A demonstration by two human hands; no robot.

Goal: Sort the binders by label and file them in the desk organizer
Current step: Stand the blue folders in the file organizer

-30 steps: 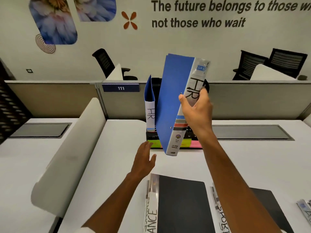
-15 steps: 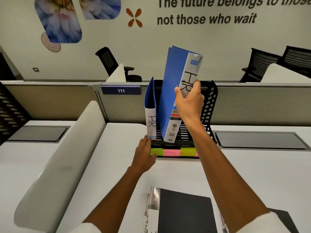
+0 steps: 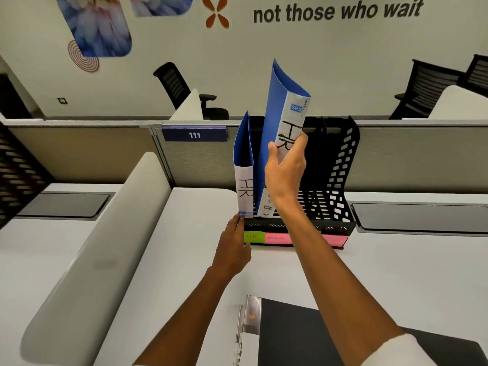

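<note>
A blue binder (image 3: 274, 143) with "HR" hand-written on its white spine stands tilted, top leaning right, its lower end in the left part of the black mesh desk organizer (image 3: 340, 180); just left of it a second blue HR binder (image 3: 244, 175) stands upright in the leftmost slot; coloured labels (image 3: 266, 237) run along the organizer's front; a black binder (image 3: 295, 334) lies flat on the desk nearer the camera.

You are in an open-plan office: white desks (image 3: 184, 247) split by low partitions (image 3: 105, 151), a numbered plate "111" (image 3: 194, 134), mesh chairs (image 3: 182, 88) beyond, a slogan (image 3: 338, 10) on the wall, and a black organizer (image 3: 340, 180) labelled HR.
</note>
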